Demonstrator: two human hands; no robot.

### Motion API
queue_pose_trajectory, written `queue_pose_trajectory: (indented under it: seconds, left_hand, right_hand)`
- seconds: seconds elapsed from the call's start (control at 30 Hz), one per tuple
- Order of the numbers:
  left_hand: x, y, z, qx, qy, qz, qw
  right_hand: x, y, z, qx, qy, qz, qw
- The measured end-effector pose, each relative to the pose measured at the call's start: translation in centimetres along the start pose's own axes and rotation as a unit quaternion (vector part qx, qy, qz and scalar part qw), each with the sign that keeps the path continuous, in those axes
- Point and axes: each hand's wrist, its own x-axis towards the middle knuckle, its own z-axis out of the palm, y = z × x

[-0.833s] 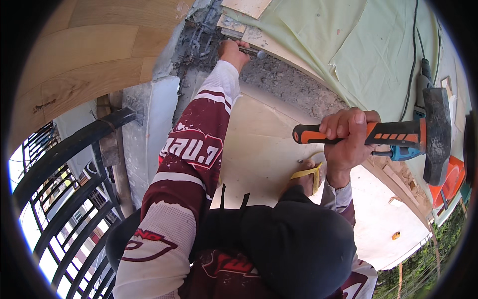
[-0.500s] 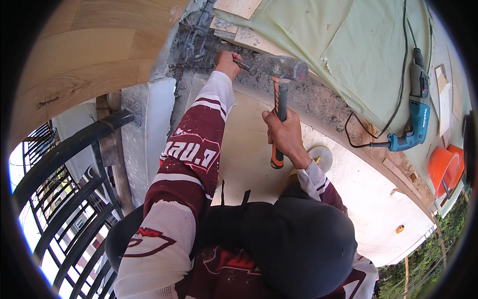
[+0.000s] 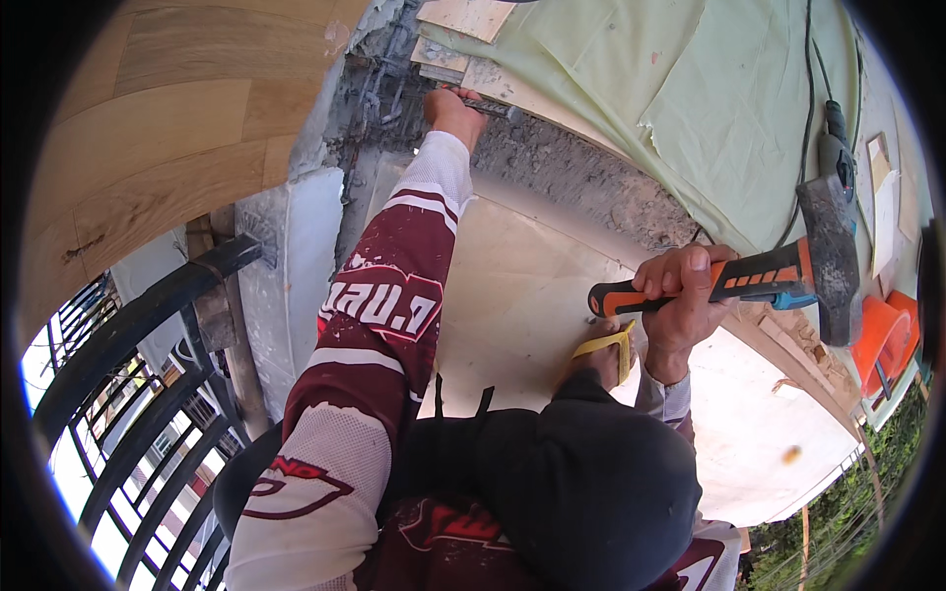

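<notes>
My left hand (image 3: 455, 115) is closed around a short steel chisel (image 3: 491, 107) held nearly level, its struck end pointing right. The working tip is hidden beyond my fingers, against the rough grey concrete (image 3: 567, 158) at the foot of the wall. My right hand (image 3: 680, 300) grips the orange and black handle of a sledgehammer (image 3: 833, 261). The hammer lies out to the right, its heavy dark steel head well apart from the chisel.
A teal power drill (image 3: 788, 298), mostly behind the hammer, rests on a pale green sheet (image 3: 729, 108) with its cord. Orange buckets (image 3: 880, 345) stand at the far right. A black metal railing (image 3: 148, 305) curves along the left. My foot in a yellow-strapped sandal (image 3: 606, 345) is on the pale board (image 3: 512, 286).
The hammer has swung from the chisel's end away to the right, its handle turning from upright to nearly level. My left hand has stayed almost in place with the chisel.
</notes>
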Motion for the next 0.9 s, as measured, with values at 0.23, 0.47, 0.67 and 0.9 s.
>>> queue_pose_trajectory:
  seconds: [0.23, 0.47, 0.67, 0.9]
  left_hand:
    - [1.5, 0.0, -0.2, 0.074, 0.014, 0.009, 0.997]
    - [-0.3, 1.3, -1.0, 0.053, 0.022, -0.019, 0.998]
    - [0.4, 1.1, -0.8, 0.066, 0.039, -0.036, 0.996]
    - [1.9, 0.9, -1.8, 0.065, 0.031, -0.040, 0.997]
  right_hand:
    - [0.5, 4.9, 7.2, 0.021, -0.064, 0.212, 0.975]
    - [-1.8, 7.7, 1.5, -0.084, -0.096, 0.237, 0.963]
    - [2.4, -2.5, 3.1, 0.191, -0.002, -0.084, 0.978]
    - [-2.6, 8.6, 7.5, -0.244, -0.166, 0.325, 0.899]
